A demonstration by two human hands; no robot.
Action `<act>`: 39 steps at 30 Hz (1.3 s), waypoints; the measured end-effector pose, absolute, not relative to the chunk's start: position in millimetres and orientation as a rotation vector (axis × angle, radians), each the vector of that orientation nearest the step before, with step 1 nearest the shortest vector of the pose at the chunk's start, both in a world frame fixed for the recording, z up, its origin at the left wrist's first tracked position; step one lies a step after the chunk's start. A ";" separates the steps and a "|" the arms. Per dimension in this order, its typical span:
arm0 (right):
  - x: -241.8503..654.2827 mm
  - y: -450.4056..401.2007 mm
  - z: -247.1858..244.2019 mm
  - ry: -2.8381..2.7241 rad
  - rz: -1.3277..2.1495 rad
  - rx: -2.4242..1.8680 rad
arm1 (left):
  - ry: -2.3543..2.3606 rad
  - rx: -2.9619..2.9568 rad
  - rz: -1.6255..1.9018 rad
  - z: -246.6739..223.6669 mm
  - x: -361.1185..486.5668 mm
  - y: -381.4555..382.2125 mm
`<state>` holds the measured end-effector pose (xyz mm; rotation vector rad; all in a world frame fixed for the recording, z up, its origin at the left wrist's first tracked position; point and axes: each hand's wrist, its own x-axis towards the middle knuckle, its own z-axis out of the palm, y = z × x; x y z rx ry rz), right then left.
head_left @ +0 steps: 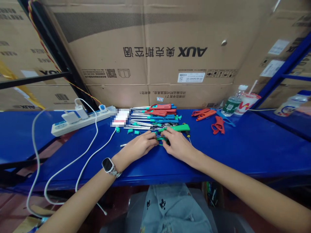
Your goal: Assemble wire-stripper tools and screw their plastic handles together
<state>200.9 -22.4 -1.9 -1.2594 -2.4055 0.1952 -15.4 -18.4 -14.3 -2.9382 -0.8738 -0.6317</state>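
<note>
My left hand (145,142) and my right hand (178,142) meet over the blue tabletop, fingers bent and closed around a green lighter casing (161,138). Fingers hide much of this casing. Just beyond my right hand lies another green lighter handle (181,127). A screwdriver (188,135) with a black and yellow handle rests beside it. Behind my hands is a row of long-nosed lighters (143,117) with metal tubes and blue bodies. Red lighter casings (159,109) lie on top of the row. Small teal pieces (133,132) are scattered near my left hand.
Red and orange casings (218,124), a water bottle (232,105) and a red-and-white cup (247,103) stand or lie to the right. A white power strip (73,124) with cables is at left. Cardboard (157,68) backs the table (233,152).
</note>
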 end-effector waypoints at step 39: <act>202.5 -13.5 -13.6 -2.378 0.195 -1.143 | -0.898 -2.943 -0.714 -15.5 -16.9 -20.6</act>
